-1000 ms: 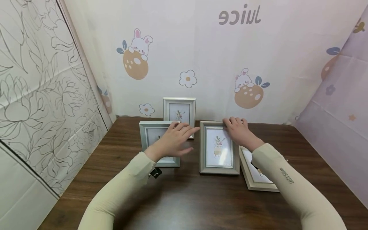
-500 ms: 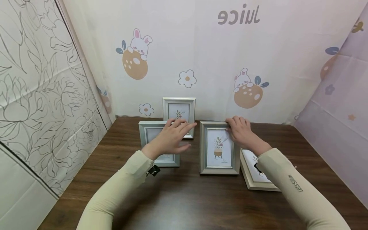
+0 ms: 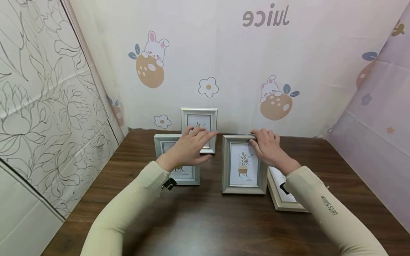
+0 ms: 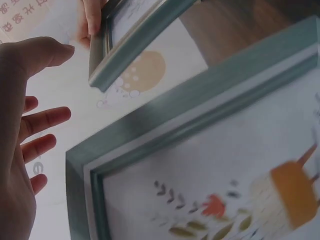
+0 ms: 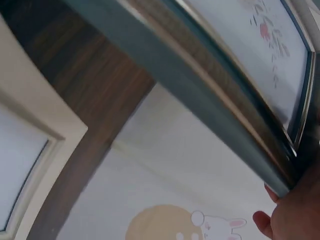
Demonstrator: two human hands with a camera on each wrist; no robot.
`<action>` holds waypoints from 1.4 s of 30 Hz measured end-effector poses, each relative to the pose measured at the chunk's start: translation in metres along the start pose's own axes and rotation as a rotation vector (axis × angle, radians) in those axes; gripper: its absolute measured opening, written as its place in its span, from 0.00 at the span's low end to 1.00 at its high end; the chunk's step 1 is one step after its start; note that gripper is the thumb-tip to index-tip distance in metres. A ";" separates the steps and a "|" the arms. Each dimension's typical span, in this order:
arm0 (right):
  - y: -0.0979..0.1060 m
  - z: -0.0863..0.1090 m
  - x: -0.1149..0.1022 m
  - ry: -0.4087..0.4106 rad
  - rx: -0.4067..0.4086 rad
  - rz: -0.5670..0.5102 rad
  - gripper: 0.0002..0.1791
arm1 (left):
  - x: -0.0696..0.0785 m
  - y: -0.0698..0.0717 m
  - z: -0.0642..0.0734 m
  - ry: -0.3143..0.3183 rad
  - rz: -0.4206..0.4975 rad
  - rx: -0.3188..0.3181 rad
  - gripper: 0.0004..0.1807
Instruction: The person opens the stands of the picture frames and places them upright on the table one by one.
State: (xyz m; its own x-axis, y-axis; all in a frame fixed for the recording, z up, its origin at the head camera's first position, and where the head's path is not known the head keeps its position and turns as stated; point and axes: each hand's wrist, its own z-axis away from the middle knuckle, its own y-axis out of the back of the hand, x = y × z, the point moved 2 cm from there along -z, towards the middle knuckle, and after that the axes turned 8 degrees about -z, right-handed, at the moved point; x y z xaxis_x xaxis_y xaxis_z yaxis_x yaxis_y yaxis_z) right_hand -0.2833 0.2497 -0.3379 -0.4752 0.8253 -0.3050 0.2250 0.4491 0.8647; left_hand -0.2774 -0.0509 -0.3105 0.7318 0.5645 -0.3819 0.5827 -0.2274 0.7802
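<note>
My right hand (image 3: pixel 269 147) grips the top right corner of an upright beige-silver picture frame (image 3: pixel 244 167), its thumb at the front and fingers over the top edge. In the right wrist view, that hand (image 5: pixel 297 215) is at the frame's corner, partly cut off. My left hand (image 3: pixel 187 147) is spread in front of a grey-green picture frame (image 3: pixel 185 174) and covers much of it. In the left wrist view, the left hand's loose fingers (image 4: pixel 47 120) are beside that frame's corner and hold nothing. Both frames carry a print of a potted plant.
A silver-white picture frame (image 3: pixel 205 119) stands behind the grey-green one, near the patterned back wall (image 3: pixel 237 71). A cream picture frame (image 3: pixel 282 192) lies tilted back on the right, partly under the right forearm. All are on a dark wooden table (image 3: pixel 205 220).
The right hand has shifted slightly right along the top corner, and its thumb now shows at the front. Glare has left the beige-silver frame's glass. The left hand has moved slightly up and left.
</note>
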 end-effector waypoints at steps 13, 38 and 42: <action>0.012 -0.003 -0.016 -0.036 -0.033 -0.038 0.16 | -0.019 0.021 -0.012 0.031 -0.027 -0.067 0.42; 0.073 -0.008 -0.052 0.346 -0.131 -0.011 0.13 | -0.019 0.027 -0.014 0.040 -0.014 -0.046 0.43; 0.076 -0.008 -0.051 0.490 -0.043 0.042 0.18 | -0.019 0.027 -0.013 0.041 -0.003 -0.058 0.43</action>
State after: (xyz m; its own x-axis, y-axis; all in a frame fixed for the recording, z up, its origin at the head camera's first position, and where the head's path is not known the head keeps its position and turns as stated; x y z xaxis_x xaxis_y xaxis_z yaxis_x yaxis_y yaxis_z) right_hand -0.2487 0.2391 -0.2536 -0.8132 0.5794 -0.0550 0.2220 0.3962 0.8909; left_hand -0.2801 -0.0572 -0.2762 0.7143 0.5975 -0.3643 0.5622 -0.1800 0.8071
